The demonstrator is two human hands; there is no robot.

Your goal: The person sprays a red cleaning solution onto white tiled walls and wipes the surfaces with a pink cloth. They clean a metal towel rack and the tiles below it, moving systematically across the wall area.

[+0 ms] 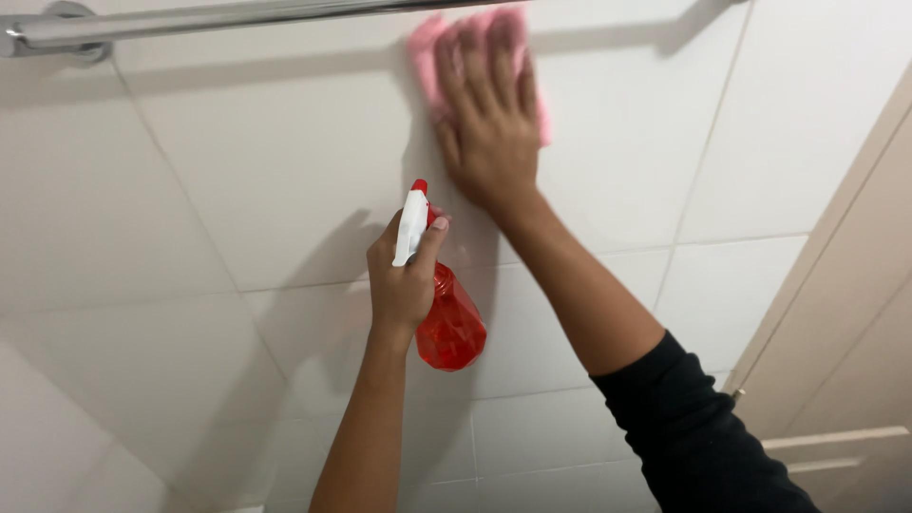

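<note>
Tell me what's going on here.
A person faces a white tiled wall. Their right hand presses a pink cloth flat against the tiles just below a metal rail. Their left hand holds a red spray bottle with a white trigger head, close to the wall.

Chrome rail [218,17] top; pale wall tiles [237,161]; beige door [855,323] right.

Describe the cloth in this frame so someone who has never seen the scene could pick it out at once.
Start at the metal rail running across the top of the white tiled wall. Just under it, the right hand presses flat on the wall. The pink cloth shows around those fingers, the only pink thing here, unlike the red spray bottle in the left hand.
</note>
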